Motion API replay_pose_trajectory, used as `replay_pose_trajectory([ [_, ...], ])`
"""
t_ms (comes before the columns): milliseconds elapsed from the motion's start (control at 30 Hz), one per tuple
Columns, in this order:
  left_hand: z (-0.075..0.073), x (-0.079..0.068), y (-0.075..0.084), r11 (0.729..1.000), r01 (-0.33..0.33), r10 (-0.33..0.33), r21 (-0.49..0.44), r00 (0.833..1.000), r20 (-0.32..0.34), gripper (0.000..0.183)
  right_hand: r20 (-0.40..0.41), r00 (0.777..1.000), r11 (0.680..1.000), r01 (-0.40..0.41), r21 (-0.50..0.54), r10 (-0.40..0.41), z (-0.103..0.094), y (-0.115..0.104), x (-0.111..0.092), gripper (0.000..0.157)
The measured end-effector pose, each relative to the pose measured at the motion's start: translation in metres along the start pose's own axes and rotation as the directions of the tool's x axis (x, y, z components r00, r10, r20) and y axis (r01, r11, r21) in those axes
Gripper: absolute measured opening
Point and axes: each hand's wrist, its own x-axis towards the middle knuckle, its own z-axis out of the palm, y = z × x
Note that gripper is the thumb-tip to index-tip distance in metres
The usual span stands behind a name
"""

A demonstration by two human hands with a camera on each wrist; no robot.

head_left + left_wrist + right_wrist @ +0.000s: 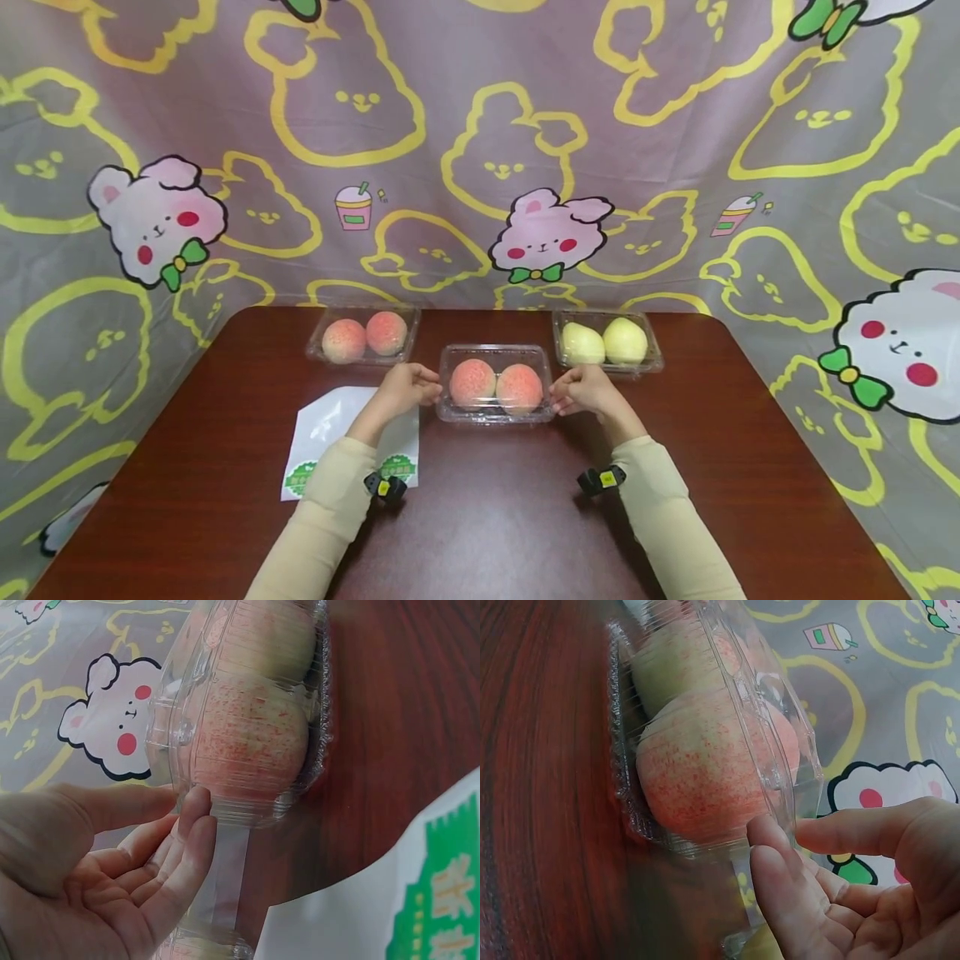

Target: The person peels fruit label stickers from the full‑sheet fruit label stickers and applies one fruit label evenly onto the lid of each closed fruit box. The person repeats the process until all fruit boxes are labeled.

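A clear plastic clamshell box [495, 354] holding two peaches lies between the two hands near the middle of the table. At its left end the left hand [408, 388] pinches the edge with thumb and fingertips. The right hand [581, 390] does likewise at the opposite end. In the left wrist view, the left fingertips [196, 801] meet the corner of the box [255, 806], and a speckled peach [251, 739] shows through the ridged plastic. From the right wrist, the right fingertips [763, 829] are right at the rim beside the other peach [701, 769].
At the back left stands another clear box with two peaches [365, 337]. A similar box with two yellow-green pears [604, 341] is at the back right. A white bag with green print [330, 425] lies flat under the left forearm. A patterned curtain [480, 167] hangs behind the table.
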Motion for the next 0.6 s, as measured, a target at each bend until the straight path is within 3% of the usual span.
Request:
replay_pose_trajectory([
  [600, 0.000, -0.014, 0.000, 0.999, -0.008, 0.006, 0.050, 1.000, 0.026, 0.021, 0.048, 0.999, 1.000, -0.001, -0.011, 0.002, 0.000, -0.001, -0.011, 0.020],
])
